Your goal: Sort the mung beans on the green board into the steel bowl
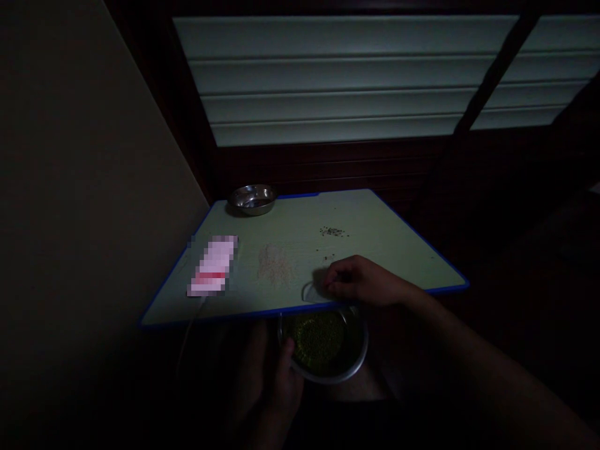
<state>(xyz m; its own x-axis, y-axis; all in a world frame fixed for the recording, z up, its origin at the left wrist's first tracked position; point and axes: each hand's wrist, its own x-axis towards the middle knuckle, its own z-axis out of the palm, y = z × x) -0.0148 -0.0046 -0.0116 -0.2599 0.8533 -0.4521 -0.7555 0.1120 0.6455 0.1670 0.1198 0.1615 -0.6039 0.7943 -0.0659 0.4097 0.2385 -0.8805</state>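
My left hand (276, 381) grips the left rim of a steel bowl (356, 369) held just below the table's front edge; the bowl holds small green grains (319, 340). My right hand (363, 281) rests on the pale green table (398, 244) near its front edge, fingers curled and pressed together beside a small round clear object (310, 292). Whether the fingers hold anything is too dark to make out. A pile of pale grains (275, 265) lies left of that hand. A few dark seeds (332, 232) lie farther back.
An empty-looking steel bowl (252, 199) stands at the table's back left corner. A blurred pink-and-white flat item (213, 265) lies at the left with a thin cable running off the front edge. A wall stands on the left, slatted blinds behind.
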